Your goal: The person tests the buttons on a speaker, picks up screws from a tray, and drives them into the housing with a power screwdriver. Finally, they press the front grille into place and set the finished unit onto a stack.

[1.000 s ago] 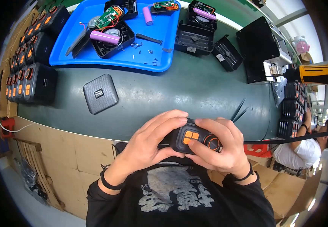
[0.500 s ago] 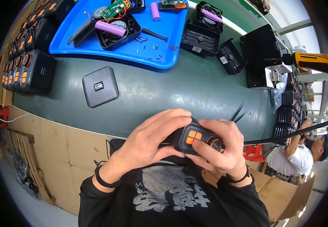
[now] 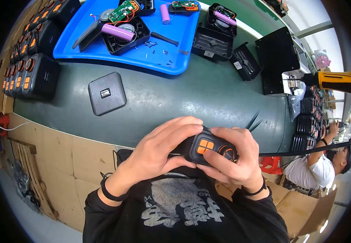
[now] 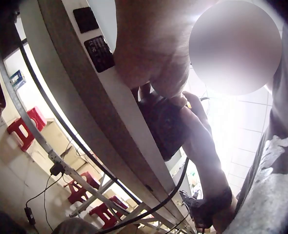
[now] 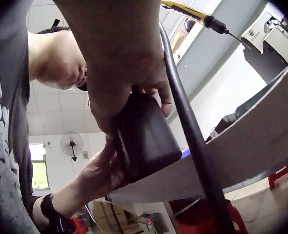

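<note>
Both hands hold a black speaker box (image 3: 191, 153) at the front edge of the bench, close to the person's shirt. Its top has four-part orange buttons (image 3: 205, 145) and an orange-ringed knob (image 3: 227, 152). The left hand (image 3: 153, 148) grips the box's left end, fingers over the far side and thumb on the near side. Around the knob end curls the right hand (image 3: 238, 156), with one fingertip on the lower orange buttons. From the right wrist view, the box (image 5: 149, 141) shows a smooth dark side; in the left wrist view it is mostly shadowed.
A flat speaker grille panel (image 3: 106, 95) lies on the green bench. Behind it, a blue tray (image 3: 175, 67) holds opened housings, batteries and screws. Finished-looking speakers (image 3: 31, 79) stand at left. A yellow electric screwdriver (image 3: 339, 82) hangs at right; tweezers (image 3: 256, 120) lie beyond the right hand.
The head view has shifted slightly, and the hanging screwdriver has swung a little. Both hands keep the same hold on the speaker box, fingertip still at its buttons. A background person's arm has moved.
</note>
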Action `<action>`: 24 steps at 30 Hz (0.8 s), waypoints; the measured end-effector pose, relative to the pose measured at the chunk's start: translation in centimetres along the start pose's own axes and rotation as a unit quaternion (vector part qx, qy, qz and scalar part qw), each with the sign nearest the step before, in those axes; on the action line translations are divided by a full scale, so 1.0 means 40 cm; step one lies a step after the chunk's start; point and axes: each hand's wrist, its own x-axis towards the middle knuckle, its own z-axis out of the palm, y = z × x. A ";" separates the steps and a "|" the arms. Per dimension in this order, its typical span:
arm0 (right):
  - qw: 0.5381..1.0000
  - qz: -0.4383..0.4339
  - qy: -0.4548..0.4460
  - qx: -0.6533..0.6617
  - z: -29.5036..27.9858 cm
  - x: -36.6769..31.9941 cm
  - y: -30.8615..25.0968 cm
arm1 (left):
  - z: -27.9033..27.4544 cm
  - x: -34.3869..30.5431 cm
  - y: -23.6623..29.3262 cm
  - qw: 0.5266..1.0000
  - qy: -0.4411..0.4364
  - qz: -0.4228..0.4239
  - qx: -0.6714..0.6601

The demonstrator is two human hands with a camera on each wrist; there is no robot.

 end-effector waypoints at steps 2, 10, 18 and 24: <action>1.000 -0.002 0.003 -0.001 0.002 -0.001 -0.001 | 0.000 -0.003 0.000 1.000 0.001 -0.002 0.001; 1.000 0.007 0.000 0.003 0.000 0.000 -0.002 | 0.001 -0.002 -0.002 1.000 -0.003 0.000 0.002; 1.000 0.012 0.002 0.014 0.000 -0.004 0.000 | 0.001 -0.001 -0.002 1.000 -0.001 0.005 0.009; 1.000 0.002 -0.005 0.016 0.000 -0.005 0.005 | 0.001 -0.004 -0.002 1.000 0.003 0.002 0.006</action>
